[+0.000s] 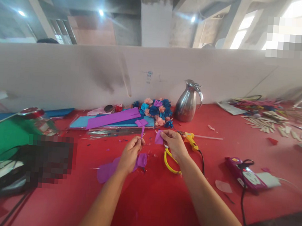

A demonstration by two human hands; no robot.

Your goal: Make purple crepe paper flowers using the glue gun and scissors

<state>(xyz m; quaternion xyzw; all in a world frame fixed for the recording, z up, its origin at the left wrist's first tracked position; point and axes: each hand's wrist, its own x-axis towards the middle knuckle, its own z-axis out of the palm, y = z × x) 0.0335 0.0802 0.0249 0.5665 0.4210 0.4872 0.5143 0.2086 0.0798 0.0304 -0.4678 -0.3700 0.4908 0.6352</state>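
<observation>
My left hand (pixel 130 155) pinches a thin purple paper strip (pixel 142 132) that stands upright from the fingertips. In my right hand (pixel 175 143) a small purple paper piece (pixel 158 138) is held between thumb and fingers, a short gap from the strip. Beneath and beside my left wrist lie purple paper pieces (pixel 105 172), partly covered by the hand. Yellow-handled scissors (pixel 170 164) rest on the table under my right hand. Just beyond that hand is a yellow glue gun (pixel 191 141) with a black cord.
Folded paper flowers (pixel 155 110) are heaped by a steel jug (pixel 187 103). Purple paper sheets (pixel 114 118) lie behind thin metal rods (pixel 107 133). A magenta power strip (pixel 245 174) sits right, wooden sticks (pixel 261 124) far right, and a red-lidded jar (pixel 39 120) left.
</observation>
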